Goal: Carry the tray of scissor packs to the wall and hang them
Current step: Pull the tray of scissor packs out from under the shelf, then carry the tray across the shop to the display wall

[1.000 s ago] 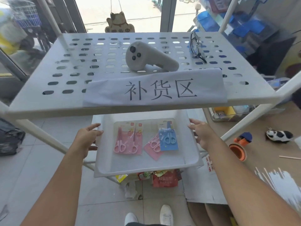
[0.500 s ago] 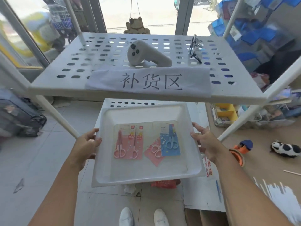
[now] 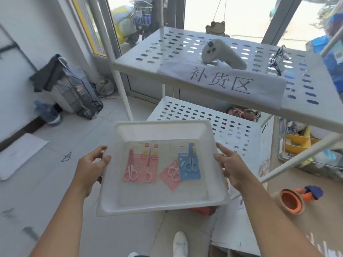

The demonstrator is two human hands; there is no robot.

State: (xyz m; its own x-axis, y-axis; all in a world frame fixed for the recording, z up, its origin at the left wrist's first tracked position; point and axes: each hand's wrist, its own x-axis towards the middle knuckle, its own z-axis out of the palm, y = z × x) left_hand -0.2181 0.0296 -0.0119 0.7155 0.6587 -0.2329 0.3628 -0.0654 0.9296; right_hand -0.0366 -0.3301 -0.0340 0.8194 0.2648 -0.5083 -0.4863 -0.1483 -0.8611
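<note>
I hold a white plastic tray (image 3: 159, 130) in the air in front of me, clear of the rack. My left hand (image 3: 91, 169) grips its left rim and my right hand (image 3: 232, 167) grips its right rim. Flat in the tray lie several scissor packs: two pink packs (image 3: 141, 164) side by side at the left, a tilted pink pack (image 3: 169, 176) in the middle, and a blue pack (image 3: 189, 162) partly over it.
The white perforated rack (image 3: 185, 45) stands ahead to the right, with a paper sign, a grey controller (image 3: 220, 53) and glasses (image 3: 278, 59) on top. A lower shelf (image 3: 204, 117) lies behind the tray. Bags (image 3: 74, 89) lean on the left wall. An orange tape dispenser (image 3: 295, 200) lies at right.
The tray has come out from under the top shelf and moved toward me and to the left. My view has turned left, so the rack now sits to the right.
</note>
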